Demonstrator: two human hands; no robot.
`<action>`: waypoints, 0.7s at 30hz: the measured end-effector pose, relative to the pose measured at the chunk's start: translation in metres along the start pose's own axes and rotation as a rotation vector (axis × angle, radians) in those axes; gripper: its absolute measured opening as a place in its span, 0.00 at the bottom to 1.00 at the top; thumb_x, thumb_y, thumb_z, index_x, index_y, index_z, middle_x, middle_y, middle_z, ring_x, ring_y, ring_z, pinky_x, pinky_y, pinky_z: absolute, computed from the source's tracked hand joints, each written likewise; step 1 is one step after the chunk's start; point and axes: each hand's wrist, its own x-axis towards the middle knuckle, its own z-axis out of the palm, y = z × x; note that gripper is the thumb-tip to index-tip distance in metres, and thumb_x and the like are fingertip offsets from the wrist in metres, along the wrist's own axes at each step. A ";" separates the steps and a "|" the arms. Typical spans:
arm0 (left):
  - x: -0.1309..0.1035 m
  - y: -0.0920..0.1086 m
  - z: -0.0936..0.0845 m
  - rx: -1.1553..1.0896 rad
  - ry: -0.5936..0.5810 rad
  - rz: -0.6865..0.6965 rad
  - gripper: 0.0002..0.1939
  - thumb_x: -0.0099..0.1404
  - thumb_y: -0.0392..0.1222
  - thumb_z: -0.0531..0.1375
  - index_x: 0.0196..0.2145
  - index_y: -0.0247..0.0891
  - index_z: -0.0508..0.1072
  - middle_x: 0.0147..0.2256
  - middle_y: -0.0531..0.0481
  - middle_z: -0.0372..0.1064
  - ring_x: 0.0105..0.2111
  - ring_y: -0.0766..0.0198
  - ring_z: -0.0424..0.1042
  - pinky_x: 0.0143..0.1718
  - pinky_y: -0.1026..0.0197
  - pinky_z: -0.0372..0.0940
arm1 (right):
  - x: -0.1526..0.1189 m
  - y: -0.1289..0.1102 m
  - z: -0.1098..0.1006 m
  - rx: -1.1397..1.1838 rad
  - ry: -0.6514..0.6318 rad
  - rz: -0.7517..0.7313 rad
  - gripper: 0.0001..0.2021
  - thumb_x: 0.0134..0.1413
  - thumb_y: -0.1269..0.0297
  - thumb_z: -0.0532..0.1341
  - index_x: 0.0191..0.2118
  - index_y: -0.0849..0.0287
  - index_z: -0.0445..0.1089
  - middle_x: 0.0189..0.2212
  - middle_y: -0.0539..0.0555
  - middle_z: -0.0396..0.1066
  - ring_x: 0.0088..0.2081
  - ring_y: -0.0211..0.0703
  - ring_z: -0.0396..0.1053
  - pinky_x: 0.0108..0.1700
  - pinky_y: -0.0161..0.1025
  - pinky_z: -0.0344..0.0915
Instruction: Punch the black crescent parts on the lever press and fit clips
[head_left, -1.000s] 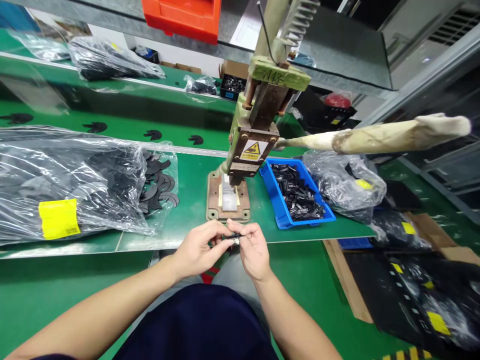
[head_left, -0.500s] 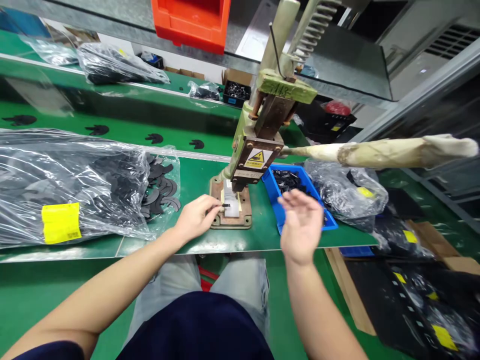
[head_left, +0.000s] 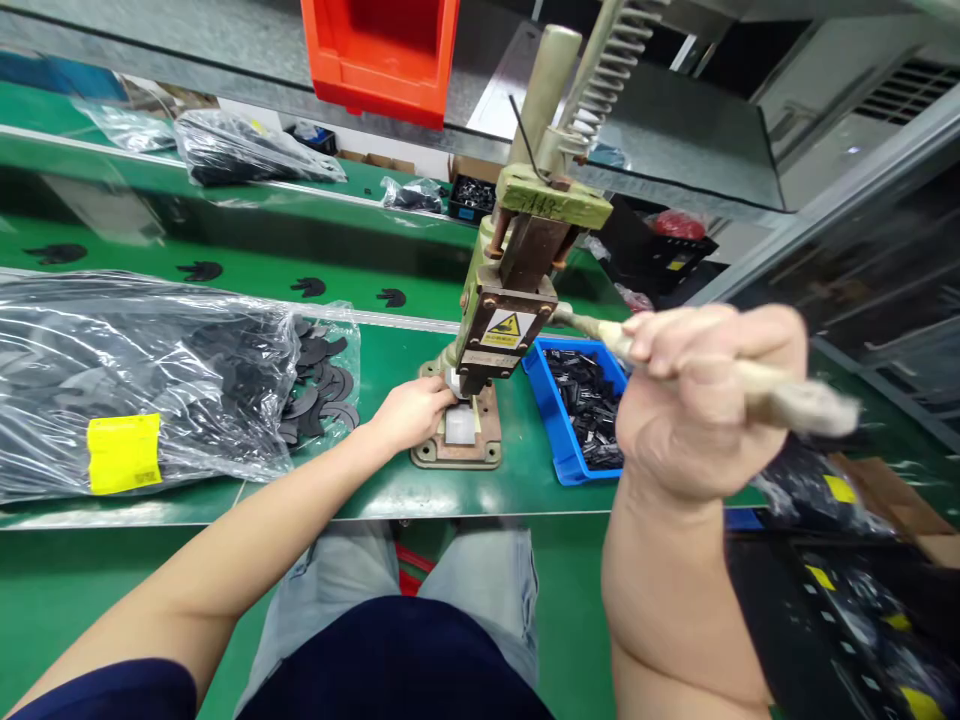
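My right hand [head_left: 705, 400] is wrapped around the pale, cloth-wrapped lever [head_left: 600, 330] of a green hand press [head_left: 517, 270]. At the press base [head_left: 491, 435], my left hand [head_left: 412, 412] has its fingers pinched together, with the fingertips close beside the lower end of the ram [head_left: 474, 382]. Half a second ago a small black part showed in these fingers; now it is hidden by the fingertips and the ram. A whitish plate [head_left: 460, 427] lies on the base in front of the ram.
Right of the press stands a blue bin [head_left: 559, 425] of small black parts. On the left lies a clear bag [head_left: 150, 350] of flat black curved pieces. Several such pieces sit in a row on the green belt [head_left: 262, 240] behind. An orange bin [head_left: 381, 60] is above.
My right hand has moved up and right from beside the blue bin and closed around the lever, whose end now sits lower. My left hand has moved slightly farther in, under the ram.
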 end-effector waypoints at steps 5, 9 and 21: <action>0.001 0.002 -0.003 -0.034 0.005 -0.003 0.15 0.75 0.36 0.53 0.48 0.43 0.80 0.48 0.45 0.76 0.50 0.56 0.76 0.50 0.56 0.71 | -0.071 0.001 -0.019 -0.156 -0.078 -0.048 0.14 0.53 0.65 0.67 0.23 0.55 0.62 0.21 0.46 0.64 0.31 0.43 0.68 0.52 0.61 0.71; -0.001 0.007 -0.006 -0.067 0.014 -0.004 0.15 0.75 0.36 0.53 0.49 0.42 0.80 0.47 0.45 0.77 0.50 0.56 0.76 0.52 0.56 0.71 | -0.114 0.011 -0.036 -0.235 -0.155 -0.061 0.10 0.49 0.70 0.68 0.24 0.55 0.67 0.24 0.47 0.69 0.37 0.46 0.72 0.60 0.67 0.68; -0.075 -0.096 -0.082 0.217 -0.264 -0.204 0.16 0.69 0.37 0.59 0.53 0.41 0.78 0.50 0.44 0.79 0.51 0.50 0.73 0.56 0.50 0.65 | -0.122 0.024 -0.028 -0.210 0.000 -0.073 0.10 0.49 0.67 0.69 0.23 0.52 0.69 0.24 0.48 0.70 0.35 0.47 0.72 0.60 0.69 0.68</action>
